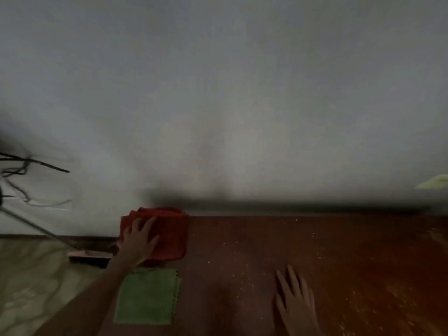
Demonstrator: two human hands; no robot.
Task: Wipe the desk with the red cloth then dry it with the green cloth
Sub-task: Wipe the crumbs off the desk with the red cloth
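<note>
The left hand (139,241) presses flat, fingers spread, on the red cloth (164,232) at the table's (339,251) far left corner, ready to wipe. The green cloth (146,295) waits nearer. The right hand (297,299) rests open, bracing.

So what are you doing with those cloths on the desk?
A person is cleaning a reddish-brown desk. Their left hand rests with spread fingers on top of the red cloth, which is bunched at the desk's far left corner by the wall. The green cloth lies flat and untouched nearer the person. The right hand rests flat on the bare wood. Pale specks are scattered over the desk, so most of the wiping seems yet to be done.
</note>
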